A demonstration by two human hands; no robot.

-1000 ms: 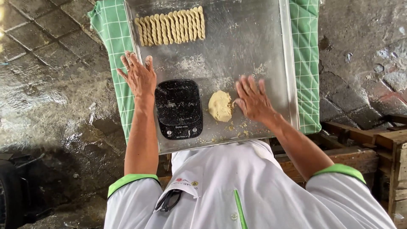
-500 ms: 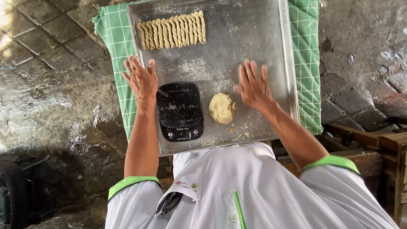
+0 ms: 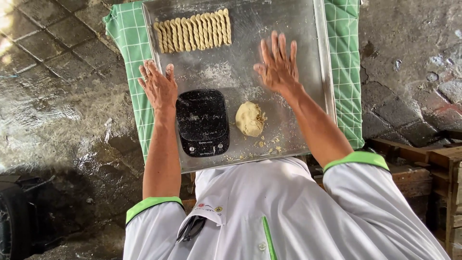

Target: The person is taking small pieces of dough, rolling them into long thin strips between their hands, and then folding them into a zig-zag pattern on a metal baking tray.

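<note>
My left hand lies flat with fingers spread on the left edge of a floured metal tray, just left of a small black kitchen scale. My right hand presses flat, fingers apart, on the tray's middle; whether anything is under the palm is hidden. A lump of pale dough sits right of the scale, below my right hand and apart from it. A row of several twisted dough sticks lies at the tray's far side.
The tray rests on a green checked cloth over a stone paved floor. Dough crumbs dot the tray's near edge. Wooden crates stand at the right. A dark object sits at the lower left.
My right hand slid away from me across the tray, from beside the dough lump up toward the tray's middle. My left hand and the scale stayed in place.
</note>
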